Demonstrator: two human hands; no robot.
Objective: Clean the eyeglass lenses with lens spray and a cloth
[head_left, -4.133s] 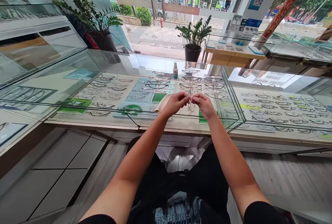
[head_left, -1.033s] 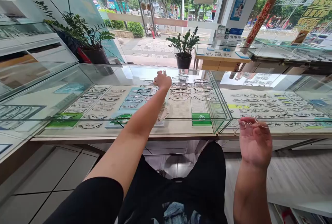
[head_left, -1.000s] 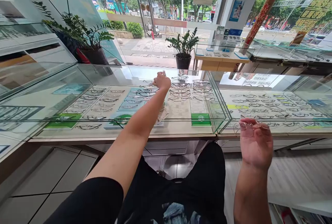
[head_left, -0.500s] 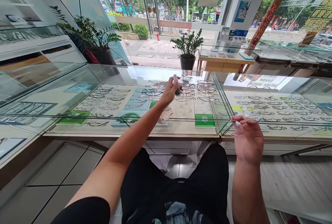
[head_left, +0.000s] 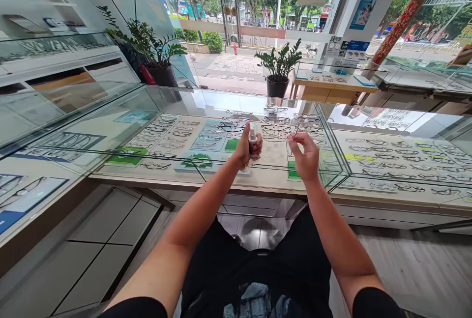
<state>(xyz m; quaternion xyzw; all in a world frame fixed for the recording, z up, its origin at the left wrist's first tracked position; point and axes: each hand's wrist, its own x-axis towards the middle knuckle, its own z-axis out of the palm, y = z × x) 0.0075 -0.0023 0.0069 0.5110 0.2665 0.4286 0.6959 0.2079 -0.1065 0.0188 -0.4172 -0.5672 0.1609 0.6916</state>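
My left hand (head_left: 246, 147) is wrapped round a small spray bottle (head_left: 252, 137) with a white top, held upright above the glass counter (head_left: 184, 99). My right hand (head_left: 305, 154) is raised just to its right, fingers pinched on a thin clear pair of glasses (head_left: 295, 137) that is hard to make out against the display. Both hands hover over the front part of the counter, a short gap between them. A beige cloth on the glass is mostly hidden behind my left wrist.
Rows of eyeglass frames (head_left: 173, 131) lie inside the glass cases, with more in the case to the right (head_left: 391, 153). Two potted plants (head_left: 278, 70) (head_left: 155, 57) stand at the far edge. Green signs (head_left: 125, 157) sit in the display. Grey cabinet fronts (head_left: 106, 219) lie below left.
My left hand picked the spray bottle off the far counter and drew it back toward me. My right hand carried the glasses from the far right in beside the bottle.
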